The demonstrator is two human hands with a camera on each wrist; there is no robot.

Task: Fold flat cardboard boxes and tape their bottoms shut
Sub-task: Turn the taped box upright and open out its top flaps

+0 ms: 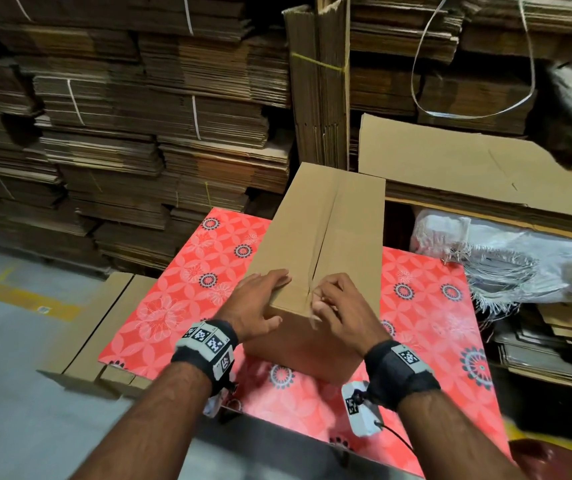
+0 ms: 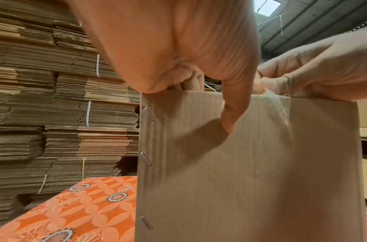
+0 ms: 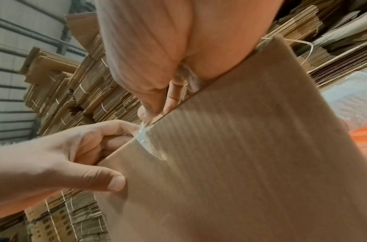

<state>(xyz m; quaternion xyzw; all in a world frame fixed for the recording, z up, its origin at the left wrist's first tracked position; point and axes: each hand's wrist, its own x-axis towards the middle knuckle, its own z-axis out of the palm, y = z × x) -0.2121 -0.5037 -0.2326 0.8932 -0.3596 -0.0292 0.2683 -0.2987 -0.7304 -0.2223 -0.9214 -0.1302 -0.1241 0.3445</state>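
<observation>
Head view: two forearms with black wrist straps reaching forward over worktop (image 1: 187, 282) covered in red flowered cloth. Left hand (image 1: 258, 303) laid over near left top edge of cardboard box (image 1: 315, 237), fingers nearly straight and pressing down on top panel, thumb down the near wall. Right hand (image 1: 341, 308) just beside it at near end of centre seam, fingers curled, pinching clear tape (image 2: 282, 108) at the edge. Box standing on the cloth, closed flaps up, long side running away from the person, both hands at its near end. Left wrist view: thumb pressed on near wall, three metal staples (image 2: 146, 158) down left corner, tape end folded over top edge and stuck crumpled to the wall. Right wrist view: same tape strip bunched at the edge between both hands. Beyond the box, flat cardboard sheet (image 1: 457, 161) on a pile at right, white woven sacks (image 1: 506, 251) beneath, strapped bundles of flattened cartons (image 1: 122, 133) stacked high behind.
</observation>
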